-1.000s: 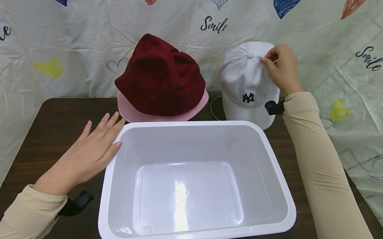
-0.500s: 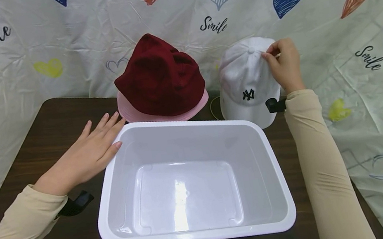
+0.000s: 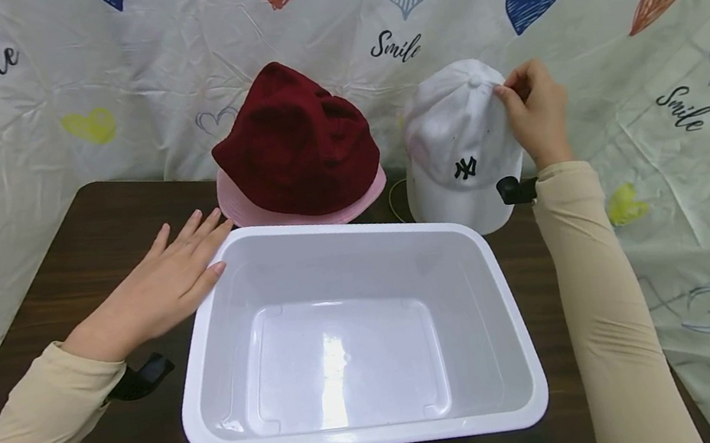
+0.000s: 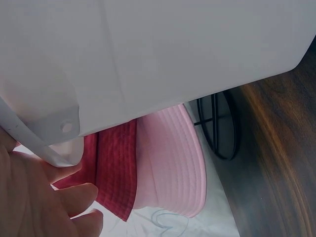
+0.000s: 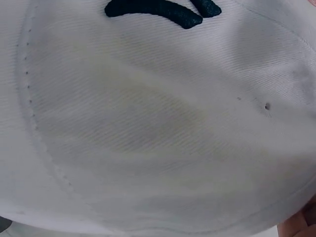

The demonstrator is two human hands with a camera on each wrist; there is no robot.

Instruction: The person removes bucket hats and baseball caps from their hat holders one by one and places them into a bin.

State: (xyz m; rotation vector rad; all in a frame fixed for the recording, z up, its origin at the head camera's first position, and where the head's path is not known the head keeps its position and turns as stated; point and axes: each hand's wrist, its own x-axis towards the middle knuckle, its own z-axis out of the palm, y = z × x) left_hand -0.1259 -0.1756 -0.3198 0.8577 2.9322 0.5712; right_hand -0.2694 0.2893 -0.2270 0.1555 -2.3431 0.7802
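Note:
My right hand [image 3: 537, 111] pinches the crown of a white baseball cap [image 3: 444, 122] with a dark NY logo on its front. The cap's brim hangs down behind the far right corner of a white plastic tub [image 3: 369, 440]. In the right wrist view, the cap's white cloth [image 5: 138, 123] fills nearly everything. My left hand [image 3: 159, 287] lies with straight fingers on the tub's left rim near its far corner. Just past those fingertips, a dark red bucket hat [image 3: 308, 144] sits over a pink brim [image 3: 236, 201].
A dark wooden table [image 3: 74, 250] carries everything. A thin wire loop [image 3: 394, 204] shows between the hats, and black wire [image 4: 219, 128] appears behind the tub in the left wrist view. A white cloth [image 3: 148, 60] printed with hearts hangs behind.
My right hand has risen slightly and moved right, and the white cap has lifted and tilted with it. My left hand, the tub and the red hat have stayed put.

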